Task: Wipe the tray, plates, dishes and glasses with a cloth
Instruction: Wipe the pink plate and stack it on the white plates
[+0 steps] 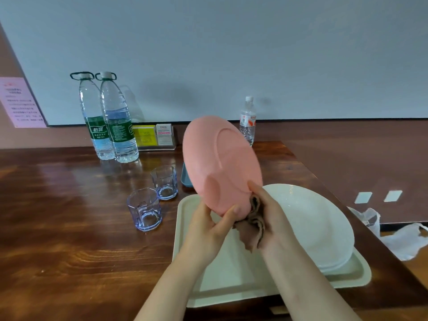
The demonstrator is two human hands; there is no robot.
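Pink plate point(217, 163), brown cloth point(254, 225), cream tray point(231, 281), white plates point(319, 228), bluish glasses point(144, 210).

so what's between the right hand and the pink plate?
Head view: the brown cloth, bunched between the right hand and the pink plate's lower edge. The left hand grips that edge bare.

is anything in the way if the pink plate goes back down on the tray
Partly. The white plate covers the right side of the tray, and both hands hold the pink plate above the left part. That left part looks bare, so nothing visible blocks setting it there. The glasses stand off the tray.
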